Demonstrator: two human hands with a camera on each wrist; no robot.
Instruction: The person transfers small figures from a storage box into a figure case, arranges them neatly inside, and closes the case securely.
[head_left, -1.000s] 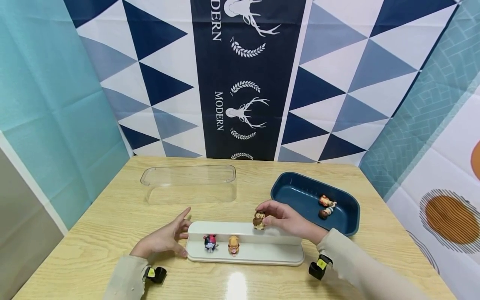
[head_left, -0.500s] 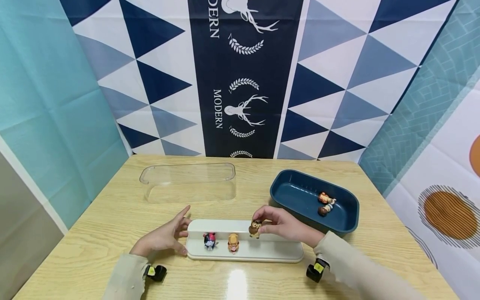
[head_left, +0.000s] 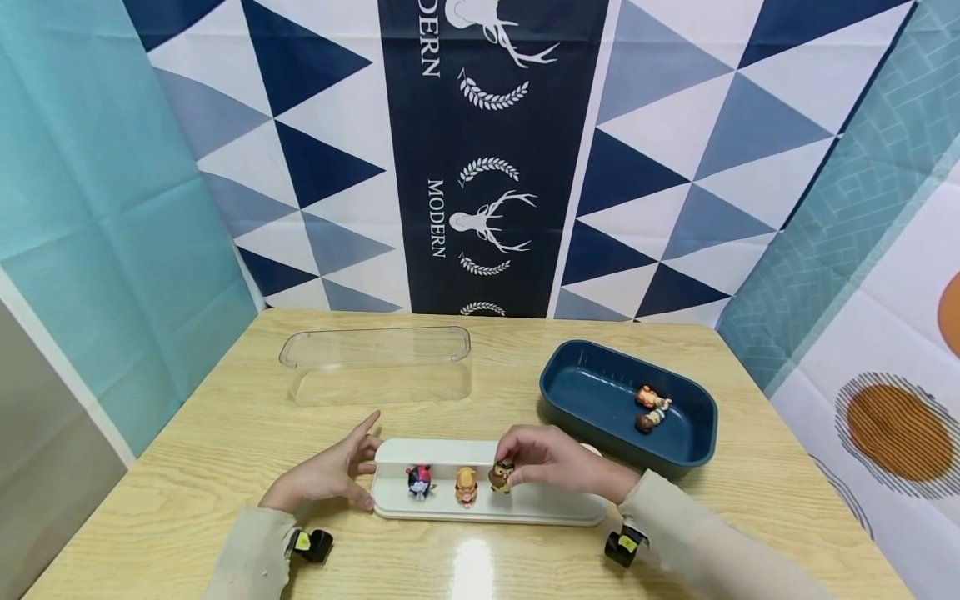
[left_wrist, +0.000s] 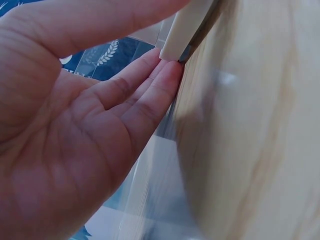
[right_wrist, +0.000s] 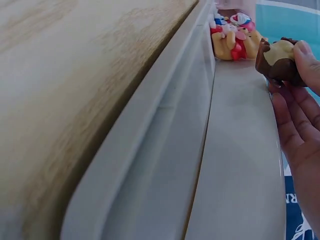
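Note:
In the head view my right hand (head_left: 555, 460) pinches a small brown owl figurine (head_left: 500, 476) between thumb and fingers, low over the lower step of a white two-step display stand (head_left: 547, 505). The right wrist view shows the owl (right_wrist: 281, 61) at the fingertips, close over the stand's surface. A figurine in black, red and white (head_left: 419, 482) and an orange-yellow bear figurine (head_left: 466, 487) stand in a row to its left on that step. My left hand (head_left: 330, 471) rests at the stand's left end, its mostly straight fingers (left_wrist: 150, 97) touching the end.
A dark blue tray (head_left: 592, 400) at the right holds two figurines (head_left: 652, 408) lying down. Behind the stand, a clear plastic cover (head_left: 375, 350) rests on the wooden table (head_left: 187, 475). Patterned cloth hangs at the back and both sides.
My right hand has carried the owl forward and left, from over the upper step down to the lower step beside the bear. My left hand stays at the stand's end.

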